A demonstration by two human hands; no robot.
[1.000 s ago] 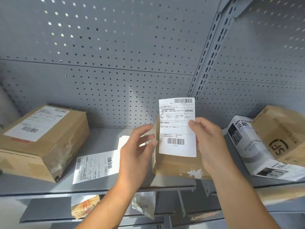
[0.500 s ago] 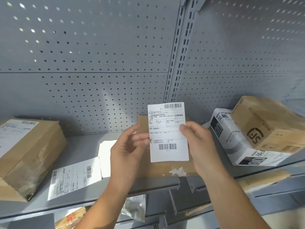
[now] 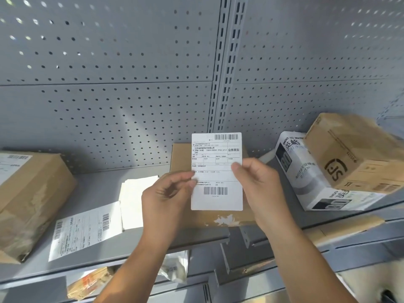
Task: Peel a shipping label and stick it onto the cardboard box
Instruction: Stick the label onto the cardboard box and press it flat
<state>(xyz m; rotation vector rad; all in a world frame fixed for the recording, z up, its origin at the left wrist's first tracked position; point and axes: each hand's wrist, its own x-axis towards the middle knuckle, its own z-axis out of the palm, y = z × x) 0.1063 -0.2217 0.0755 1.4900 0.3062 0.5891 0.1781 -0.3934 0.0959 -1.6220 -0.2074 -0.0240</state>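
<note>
Shipping label [image 3: 216, 171] upright, long axis vertical, pinched by left hand [image 3: 166, 200] and right hand [image 3: 260, 189] grips.

Two bare forearms, no sleeves, hands [image 3: 166, 200] ringless

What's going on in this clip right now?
A person is holding a shipping label upright with both hands: the left hand pinches its left edge, the right hand its right edge. It is in front of a cardboard box on the grey shelf and is not yet pressed on. Other parcels and loose labels lie around.
</note>
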